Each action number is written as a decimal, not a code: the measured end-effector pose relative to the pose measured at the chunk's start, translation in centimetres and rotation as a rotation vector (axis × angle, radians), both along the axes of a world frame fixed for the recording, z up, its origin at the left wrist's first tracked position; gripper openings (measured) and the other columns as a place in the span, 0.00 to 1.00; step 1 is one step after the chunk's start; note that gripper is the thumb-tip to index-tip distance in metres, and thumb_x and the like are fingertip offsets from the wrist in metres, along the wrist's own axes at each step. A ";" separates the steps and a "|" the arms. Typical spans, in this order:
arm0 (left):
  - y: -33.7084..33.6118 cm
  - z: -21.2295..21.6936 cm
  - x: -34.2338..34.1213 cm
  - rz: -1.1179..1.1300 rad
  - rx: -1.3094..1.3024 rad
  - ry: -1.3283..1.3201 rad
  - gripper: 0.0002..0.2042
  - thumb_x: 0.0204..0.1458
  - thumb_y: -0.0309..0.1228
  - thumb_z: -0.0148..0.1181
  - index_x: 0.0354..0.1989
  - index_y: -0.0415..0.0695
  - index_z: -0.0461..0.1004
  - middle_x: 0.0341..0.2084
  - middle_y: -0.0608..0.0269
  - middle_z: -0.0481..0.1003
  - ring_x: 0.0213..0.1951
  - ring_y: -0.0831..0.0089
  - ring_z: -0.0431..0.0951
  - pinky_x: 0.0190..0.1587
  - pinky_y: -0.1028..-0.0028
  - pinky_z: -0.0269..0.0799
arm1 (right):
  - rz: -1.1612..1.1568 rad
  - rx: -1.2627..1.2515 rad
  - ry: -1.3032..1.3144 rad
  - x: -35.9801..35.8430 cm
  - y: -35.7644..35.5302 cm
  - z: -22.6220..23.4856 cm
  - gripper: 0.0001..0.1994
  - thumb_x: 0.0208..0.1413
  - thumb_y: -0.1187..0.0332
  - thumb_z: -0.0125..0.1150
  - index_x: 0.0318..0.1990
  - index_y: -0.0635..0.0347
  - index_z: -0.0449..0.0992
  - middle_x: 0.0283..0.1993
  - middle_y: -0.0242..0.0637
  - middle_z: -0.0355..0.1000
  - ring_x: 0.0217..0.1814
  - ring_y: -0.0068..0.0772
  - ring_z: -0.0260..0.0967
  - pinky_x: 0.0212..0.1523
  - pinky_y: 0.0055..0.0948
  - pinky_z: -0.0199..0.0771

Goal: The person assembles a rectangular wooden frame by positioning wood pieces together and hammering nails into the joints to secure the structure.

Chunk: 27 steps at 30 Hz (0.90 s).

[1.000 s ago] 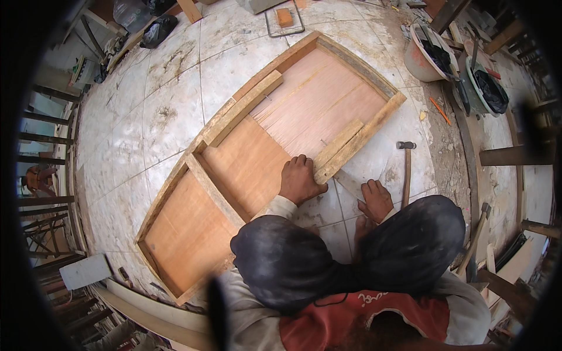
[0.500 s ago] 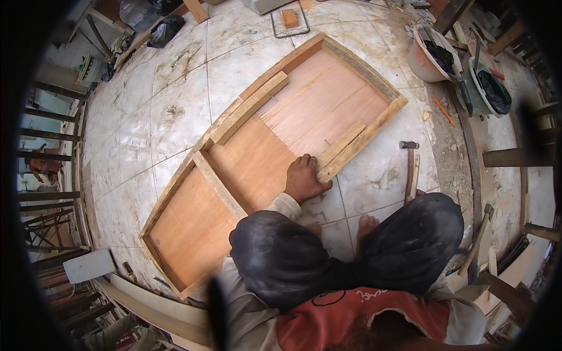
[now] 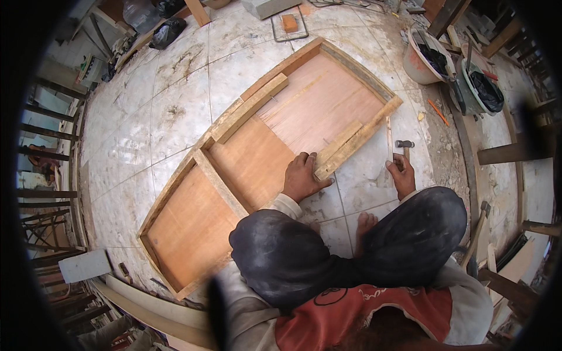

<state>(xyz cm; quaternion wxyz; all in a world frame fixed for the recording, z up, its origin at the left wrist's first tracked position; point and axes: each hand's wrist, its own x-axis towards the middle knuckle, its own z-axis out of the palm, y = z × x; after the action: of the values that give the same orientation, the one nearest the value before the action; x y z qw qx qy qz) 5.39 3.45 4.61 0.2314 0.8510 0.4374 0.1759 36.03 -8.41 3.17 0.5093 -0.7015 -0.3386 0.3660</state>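
A long wooden frame (image 3: 202, 175) with curved sides lies on the floor in front of me, backed with plywood (image 3: 257, 143). My left hand (image 3: 301, 177) is closed over the near end of its right side rail (image 3: 357, 145), thumb outside and fingers inside. A short batten (image 3: 342, 140) lies against that rail's inner face, with a nail poking out beside it. Right of the frame, my right hand (image 3: 402, 175) pinches a thin wooden strip (image 3: 389, 137) that points away from me. Just behind those fingers lies a hammer (image 3: 404, 144); the hand and knee hide most of its handle.
At the back right stand two tubs (image 3: 422, 67) holding tools and black plastic. An orange pencil-like stick (image 3: 438, 112) lies near the broken floor edge. A brick piece (image 3: 290, 23) sits far ahead, a grey block (image 3: 85, 266) at the left. Boards (image 3: 155, 307) lie behind the frame's near-left end.
My right hand has come out from behind the right knee and picked up the thin strip that lay beside the hammer. My left hand keeps its hold on the rail.
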 end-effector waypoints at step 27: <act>7.1 -1.8 -13.4 0.679 -0.230 -0.692 0.08 0.62 0.25 0.51 0.45 0.38 0.76 0.34 0.62 0.78 0.35 0.76 0.75 0.42 0.76 0.72 | -0.027 -0.090 -0.168 4.8 -5.3 -0.9 0.23 0.58 0.64 0.65 0.59 0.62 0.71 0.45 0.38 0.72 0.47 0.34 0.71 0.50 0.36 0.71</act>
<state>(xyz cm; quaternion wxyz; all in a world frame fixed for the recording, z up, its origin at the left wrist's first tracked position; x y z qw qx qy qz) -8.02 10.60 2.80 0.3852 0.5213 0.6038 0.4640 40.78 -13.66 2.24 0.4519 -0.7563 -0.3538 0.3140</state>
